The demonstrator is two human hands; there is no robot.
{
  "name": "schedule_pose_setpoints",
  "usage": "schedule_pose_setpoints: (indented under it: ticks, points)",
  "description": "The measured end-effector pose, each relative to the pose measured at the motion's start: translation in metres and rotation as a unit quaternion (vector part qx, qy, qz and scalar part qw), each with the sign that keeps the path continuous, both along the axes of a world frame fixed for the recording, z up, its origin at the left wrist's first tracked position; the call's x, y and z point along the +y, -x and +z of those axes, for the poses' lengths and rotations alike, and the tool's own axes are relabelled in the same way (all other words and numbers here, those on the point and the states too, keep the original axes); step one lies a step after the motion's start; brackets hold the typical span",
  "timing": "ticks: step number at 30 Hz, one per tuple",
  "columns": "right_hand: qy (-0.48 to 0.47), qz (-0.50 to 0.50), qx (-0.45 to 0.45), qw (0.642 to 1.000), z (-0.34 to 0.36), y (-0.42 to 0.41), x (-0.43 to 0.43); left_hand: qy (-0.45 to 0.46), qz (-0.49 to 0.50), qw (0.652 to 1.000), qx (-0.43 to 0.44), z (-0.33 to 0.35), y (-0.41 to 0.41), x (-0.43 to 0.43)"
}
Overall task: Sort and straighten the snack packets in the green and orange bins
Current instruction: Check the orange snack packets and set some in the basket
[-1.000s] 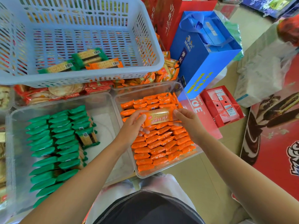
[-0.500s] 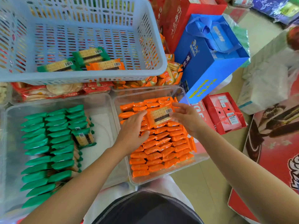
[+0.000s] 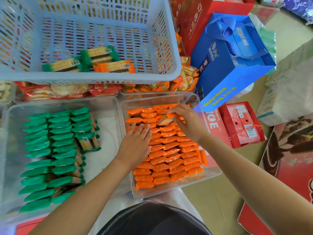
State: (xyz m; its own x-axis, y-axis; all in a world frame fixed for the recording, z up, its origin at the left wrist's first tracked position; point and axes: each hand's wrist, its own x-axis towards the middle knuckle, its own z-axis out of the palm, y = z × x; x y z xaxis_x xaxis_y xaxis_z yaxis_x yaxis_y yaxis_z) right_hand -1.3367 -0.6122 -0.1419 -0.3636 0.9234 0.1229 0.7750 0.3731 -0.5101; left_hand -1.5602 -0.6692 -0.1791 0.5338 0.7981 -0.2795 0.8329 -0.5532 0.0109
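Tan floor (image 3: 211,206), boxes piled round. Blue basket (image 3: 84,80) parked at 11 o'clock, green bin (image 3: 105,133) at 8, orange bin (image 3: 169,99) dead centre. Left hand (image 3: 135,145) laid flat, fingers straight, on orange packets (image 3: 169,155). Loose packet (image 3: 165,120) pinched by right hand (image 3: 188,122) at bin's 12 o'clock end.

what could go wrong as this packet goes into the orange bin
The orange packet pinched by the right hand is tilted; pushed into the tight rows it could wedge crooked or buckle its neighbours. The left hand lies flat on the rows in the orange bin, so pressing may slide them askew.
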Motion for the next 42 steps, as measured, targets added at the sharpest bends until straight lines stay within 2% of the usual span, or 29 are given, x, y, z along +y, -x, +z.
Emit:
schedule_pose_setpoints:
  ticks: [7, 13, 19, 23, 27, 34, 42]
  points:
    - [-0.011, 0.022, -0.048, 0.999, -0.02, 0.016, -0.011, -0.008, 0.016, 0.999, -0.031, 0.0, 0.001, -0.002]
    - [-0.031, -0.064, -0.077, 0.994, -0.029, 0.02, -0.018, -0.008, 0.034, 0.996, -0.081, -0.002, 0.002, -0.003]
    - [-0.026, -0.017, -0.137, 0.99, -0.051, 0.013, -0.029, -0.004, 0.046, 0.993, -0.106, -0.008, 0.001, -0.002]
    - [-0.026, -0.021, -0.116, 0.993, -0.054, 0.013, -0.026, -0.01, 0.05, 0.992, -0.114, -0.01, 0.002, 0.0]
    - [-0.035, -0.091, -0.06, 0.993, -0.049, 0.014, -0.01, -0.025, 0.06, 0.989, -0.131, -0.012, 0.001, 0.0]
    - [-0.005, -0.122, -0.111, 0.986, -0.056, 0.026, 0.011, -0.015, 0.052, 0.996, -0.068, -0.016, -0.001, 0.0]
    - [-0.03, -0.107, -0.131, 0.985, -0.052, 0.032, 0.016, -0.019, 0.053, 0.996, -0.065, -0.015, -0.001, 0.001]
